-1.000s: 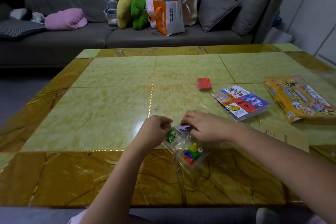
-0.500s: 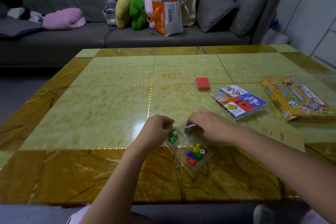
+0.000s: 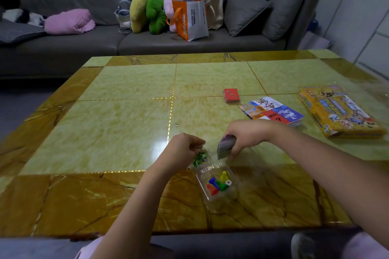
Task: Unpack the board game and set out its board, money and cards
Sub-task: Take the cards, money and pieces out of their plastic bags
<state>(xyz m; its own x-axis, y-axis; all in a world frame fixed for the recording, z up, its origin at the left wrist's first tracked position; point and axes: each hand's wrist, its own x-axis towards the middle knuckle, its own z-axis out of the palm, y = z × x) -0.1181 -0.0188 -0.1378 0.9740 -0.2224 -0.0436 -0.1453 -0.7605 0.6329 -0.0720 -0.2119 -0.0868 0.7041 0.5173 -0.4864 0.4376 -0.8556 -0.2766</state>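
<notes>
Pinching mouth of clear plastic bag of coloured pawns (image 3: 212, 169) with left hand (image 3: 185, 149), fingers curled, at near edge of yellow marble worktop (image 3: 126, 132). Gripping grey-purple stack of cards or notes (image 3: 226, 146) (cannot tell which) in right hand (image 3: 247, 135), just above bag mouth. Risks: snagging plastic, tipping bag, spilling pawns off near edge; loose stack fanning out. Red card deck (image 3: 231, 95) and folded colourful board (image 3: 271, 111) far right, well apart.

Single view only, worn on the head, wide-angle. Faces forward and down across the table (image 3: 117, 132) toward the sofa (image 3: 88, 44). Near table edge close; frame margins appear bent, probably lens distortion.
</notes>
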